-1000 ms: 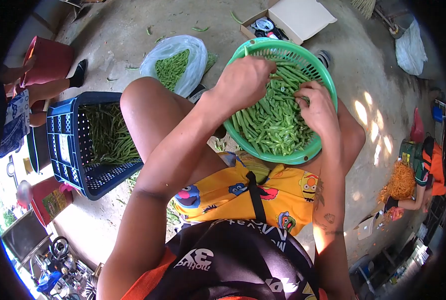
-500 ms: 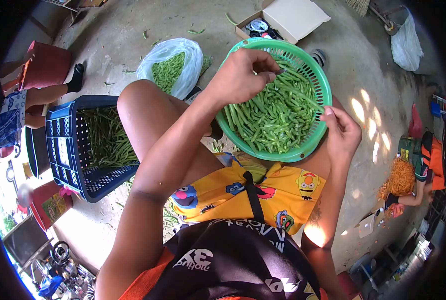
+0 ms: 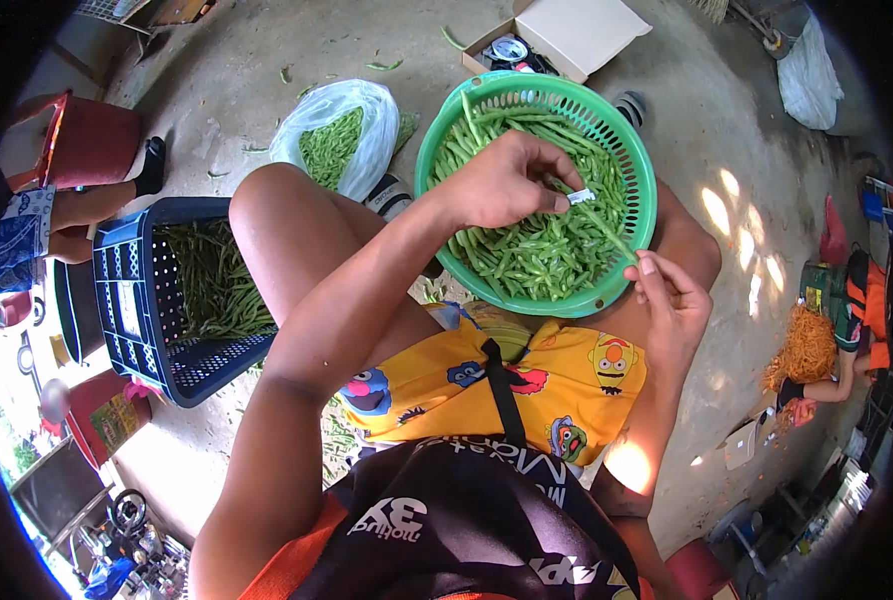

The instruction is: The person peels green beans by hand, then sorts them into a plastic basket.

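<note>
A long green bean (image 3: 607, 232) slants over the green plastic basket (image 3: 650, 190), its lower end pinched in my right hand (image 3: 678, 300). My left hand (image 3: 521, 182) is closed on a small white, blade-like piece (image 3: 580, 197) at the bean's upper end. Whether the piece touches the bean is hard to tell. Beneath both hands, the basket rests on my legs, holding many short cut bean pieces (image 3: 556, 265) and longer whole beans (image 3: 466, 165).
Left of my knee, a dark blue crate (image 3: 136, 300) lies tilted with long beans (image 3: 216, 280) inside. Ahead are a plastic bag (image 3: 377, 110) of cut beans and an open cardboard box (image 3: 581, 35). Another person's hand (image 3: 801, 410) is near an orange shredded heap (image 3: 798, 350) at right.
My left hand has moved down and right, bringing the white piece into view near the bean. My right hand has shifted slightly lower, with the bean now more steeply slanted.
</note>
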Motion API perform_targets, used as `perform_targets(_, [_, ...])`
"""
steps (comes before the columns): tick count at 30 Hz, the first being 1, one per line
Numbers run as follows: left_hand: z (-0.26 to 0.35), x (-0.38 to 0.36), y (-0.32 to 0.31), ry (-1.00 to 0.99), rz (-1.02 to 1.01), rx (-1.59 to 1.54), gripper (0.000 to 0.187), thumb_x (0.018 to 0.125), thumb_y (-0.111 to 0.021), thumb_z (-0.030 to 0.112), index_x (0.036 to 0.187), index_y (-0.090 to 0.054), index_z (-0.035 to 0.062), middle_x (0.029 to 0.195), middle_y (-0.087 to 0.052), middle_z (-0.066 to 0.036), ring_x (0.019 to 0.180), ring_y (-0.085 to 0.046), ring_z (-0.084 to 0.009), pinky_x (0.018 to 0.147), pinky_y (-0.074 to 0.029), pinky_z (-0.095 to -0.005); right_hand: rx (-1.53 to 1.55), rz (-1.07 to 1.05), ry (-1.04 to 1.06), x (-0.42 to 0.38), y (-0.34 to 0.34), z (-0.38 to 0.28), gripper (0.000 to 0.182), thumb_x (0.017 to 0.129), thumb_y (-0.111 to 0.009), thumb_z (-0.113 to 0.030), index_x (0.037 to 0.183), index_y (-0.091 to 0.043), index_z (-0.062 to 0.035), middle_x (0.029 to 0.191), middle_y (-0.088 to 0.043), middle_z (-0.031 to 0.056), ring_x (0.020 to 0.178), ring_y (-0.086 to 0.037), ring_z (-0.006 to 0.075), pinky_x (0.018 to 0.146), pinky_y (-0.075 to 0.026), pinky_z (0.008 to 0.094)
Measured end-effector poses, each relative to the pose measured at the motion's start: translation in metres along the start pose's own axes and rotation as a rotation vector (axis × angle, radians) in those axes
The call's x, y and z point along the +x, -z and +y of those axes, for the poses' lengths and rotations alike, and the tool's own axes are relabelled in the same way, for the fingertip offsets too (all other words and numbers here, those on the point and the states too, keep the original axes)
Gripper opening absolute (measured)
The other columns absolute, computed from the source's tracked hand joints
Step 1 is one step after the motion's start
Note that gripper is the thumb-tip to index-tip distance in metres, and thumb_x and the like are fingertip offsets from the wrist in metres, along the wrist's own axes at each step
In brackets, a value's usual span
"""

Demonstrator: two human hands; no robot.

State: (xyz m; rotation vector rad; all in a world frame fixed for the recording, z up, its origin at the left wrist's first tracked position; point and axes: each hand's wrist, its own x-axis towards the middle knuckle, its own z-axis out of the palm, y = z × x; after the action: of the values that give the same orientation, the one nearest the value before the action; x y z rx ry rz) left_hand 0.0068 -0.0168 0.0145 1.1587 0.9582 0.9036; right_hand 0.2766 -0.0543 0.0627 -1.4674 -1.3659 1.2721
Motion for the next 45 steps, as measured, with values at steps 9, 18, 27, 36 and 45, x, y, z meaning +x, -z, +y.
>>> perform_targets(9, [-0.005,0.005,0.022,0.017,0.082,0.015,0.033,0.082,-0.073,-0.004,0.115,-0.073,-0.0001,0.097,-0.074,-0.007,0.088,-0.068,-0.0121,0.084,-0.055,-0.0261,-0.043,0.008,0.038,-0.010,0.010,0.004,0.017,0.096,-0.070,-0.006,0.106,-0.074,0.0068,0.083,-0.075,0.0083,0.070,-0.062,0.0058,0.063,-0.045,0.0193])
perform_targets(18, [-0.009,0.009,-0.011,-0.050,-0.040,-0.014,0.035,0.082,-0.075,0.000,0.117,-0.073,0.0011,0.102,-0.072,-0.003,0.092,-0.066,-0.0122,0.087,-0.053,-0.0284,0.001,0.035,0.017,-0.006,-0.002,0.005,0.017,0.096,-0.070,-0.006,0.106,-0.074,0.0067,0.083,-0.075,0.0091,0.067,-0.059,0.0052,0.062,-0.045,0.0189])
perform_targets(27, [-0.003,0.010,-0.010,0.018,-0.024,-0.083,0.029,0.083,-0.073,0.000,0.112,-0.073,0.0000,0.087,-0.071,-0.002,0.083,-0.064,-0.0097,0.081,-0.052,-0.0261,0.029,0.059,-0.025,-0.005,-0.004,0.007,0.016,0.096,-0.070,-0.006,0.106,-0.074,0.0065,0.084,-0.075,0.0094,0.067,-0.059,0.0056,0.062,-0.045,0.0196])
perform_targets(36, [-0.001,0.007,0.009,0.040,0.016,-0.148,0.025,0.082,-0.072,0.001,0.107,-0.074,-0.0019,0.096,-0.074,-0.006,0.087,-0.067,-0.0120,0.085,-0.054,-0.0270,0.026,0.044,-0.009,-0.004,-0.008,0.007,0.018,0.096,-0.070,-0.008,0.106,-0.074,0.0060,0.083,-0.075,0.0092,0.070,-0.060,0.0064,0.063,-0.045,0.0201])
perform_targets(45, [0.003,0.005,0.015,0.074,0.041,-0.074,0.025,0.081,-0.071,0.000,0.106,-0.076,0.0009,0.088,-0.073,-0.005,0.083,-0.067,-0.0117,0.080,-0.053,-0.0259,0.086,0.052,-0.005,-0.003,-0.017,0.006,0.019,0.096,-0.071,-0.010,0.108,-0.074,0.0051,0.085,-0.075,0.0093,0.070,-0.060,0.0063,0.064,-0.046,0.0202])
